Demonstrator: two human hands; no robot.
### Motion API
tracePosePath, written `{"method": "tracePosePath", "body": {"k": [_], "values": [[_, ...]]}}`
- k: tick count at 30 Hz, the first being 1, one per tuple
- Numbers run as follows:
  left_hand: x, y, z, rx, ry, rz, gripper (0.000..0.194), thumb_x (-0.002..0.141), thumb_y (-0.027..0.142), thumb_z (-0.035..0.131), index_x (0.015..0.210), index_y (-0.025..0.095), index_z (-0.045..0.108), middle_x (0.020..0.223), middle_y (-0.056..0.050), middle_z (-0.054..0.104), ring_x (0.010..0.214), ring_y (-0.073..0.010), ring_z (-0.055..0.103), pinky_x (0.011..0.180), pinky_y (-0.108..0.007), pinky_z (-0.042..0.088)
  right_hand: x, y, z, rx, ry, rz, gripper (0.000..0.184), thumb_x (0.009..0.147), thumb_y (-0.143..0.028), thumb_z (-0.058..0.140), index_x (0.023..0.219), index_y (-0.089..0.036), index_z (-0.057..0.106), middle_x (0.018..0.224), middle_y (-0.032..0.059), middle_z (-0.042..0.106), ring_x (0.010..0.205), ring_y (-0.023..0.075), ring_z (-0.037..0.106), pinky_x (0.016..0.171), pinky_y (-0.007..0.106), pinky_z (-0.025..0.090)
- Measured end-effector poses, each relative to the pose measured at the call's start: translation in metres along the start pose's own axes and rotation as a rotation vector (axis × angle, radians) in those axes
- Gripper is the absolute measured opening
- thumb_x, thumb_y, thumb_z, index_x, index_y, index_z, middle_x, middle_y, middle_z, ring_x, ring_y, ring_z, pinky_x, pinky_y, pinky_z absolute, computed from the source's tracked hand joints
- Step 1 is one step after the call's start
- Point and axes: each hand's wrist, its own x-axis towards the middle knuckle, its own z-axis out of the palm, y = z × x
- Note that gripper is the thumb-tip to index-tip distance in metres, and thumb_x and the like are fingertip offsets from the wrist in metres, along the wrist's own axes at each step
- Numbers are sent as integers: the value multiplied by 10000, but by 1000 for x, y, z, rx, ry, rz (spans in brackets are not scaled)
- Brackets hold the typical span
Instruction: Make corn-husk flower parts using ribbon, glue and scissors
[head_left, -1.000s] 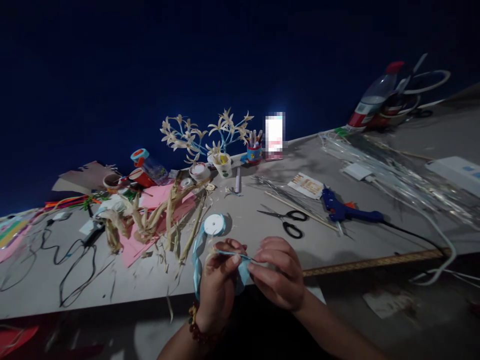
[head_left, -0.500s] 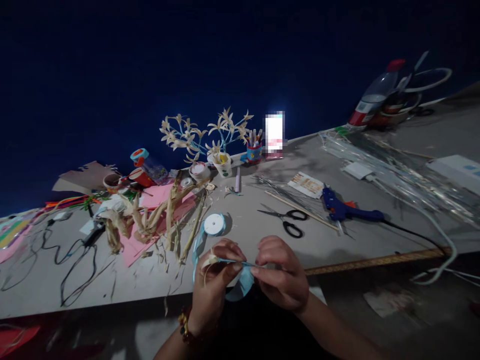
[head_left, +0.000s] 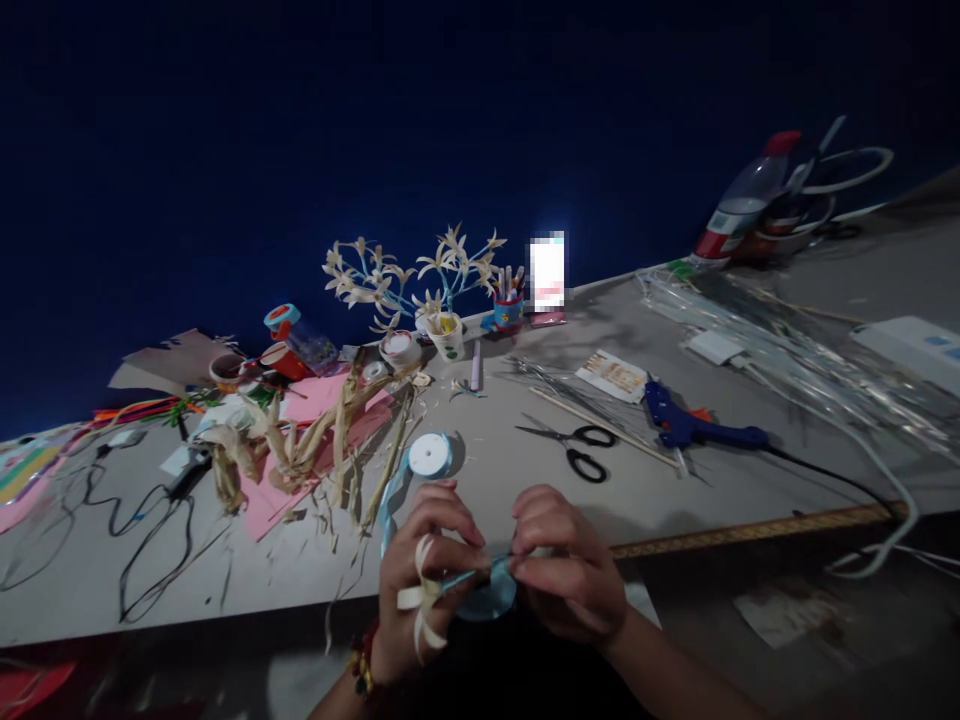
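My left hand (head_left: 405, 556) pinches the thin blue-wrapped stem of a pale husk flower (head_left: 426, 598), whose petals spread over the fingers. Facing it, my right hand (head_left: 571, 572) has its fingertips closed on the stem's other end and light blue ribbon (head_left: 487, 600), which hangs in a loop between both hands. Exactly where ribbon and stem meet is hidden by the fingers. A white-faced ribbon spool (head_left: 430, 455) lies just beyond my left hand, its loose blue tail running down beside that hand. Black-handled scissors (head_left: 568, 436) rest open beyond my right hand.
A blue glue gun (head_left: 705, 432) with its cord lies right of the scissors, near a wooden stick (head_left: 600, 423) and thin wires. Dry husks (head_left: 296, 460) and pink paper cover the left. Finished flower stems stand in a paper cup (head_left: 448, 342) by a lit screen (head_left: 547, 272).
The flower in my left hand has turned, so its petals now face me and sit lower. Both hands have dropped slightly, and the ribbon loop has shifted between them.
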Motion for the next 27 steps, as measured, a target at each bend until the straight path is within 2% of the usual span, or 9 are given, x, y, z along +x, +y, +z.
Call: {"method": "tracePosePath", "body": {"k": [7, 13, 18, 27], "values": [[1, -5, -5, -36, -32, 89, 133, 905, 363, 673, 868, 294, 781, 726, -31, 695, 831, -228, 609, 1052, -534, 402, 2, -3, -2, 64, -18, 2, 124, 980, -195, 546, 986, -208, 669, 810, 44, 644, 732, 176, 624, 685, 374, 578], [8, -7, -12, -38, -138, 115, 178, 929, 407, 634, 923, 352, 803, 693, -35, 724, 816, -237, 618, 1074, -554, 371, 1, -2, -2, 113, -19, -4, 118, 977, -196, 562, 946, -190, 676, 813, 53, 644, 748, 178, 622, 697, 368, 572], [16, -3, -17, -30, -201, 151, 229, 958, 412, 588, 937, 344, 806, 671, -44, 733, 799, -234, 618, 1078, -537, 361, 0, 1, -3, 184, -63, 45, 81, 951, -199, 610, 995, -198, 678, 825, 53, 646, 774, 186, 628, 713, 375, 568], [20, -5, -25, 23, -300, 162, 299, 978, 460, 524, 935, 384, 810, 671, -42, 756, 796, -239, 661, 1081, -527, 378, 3, 7, -5, 256, -125, 121, 162, 940, -261, 639, 1099, -232, 639, 803, 29, 659, 729, 176, 634, 719, 370, 572]]}}
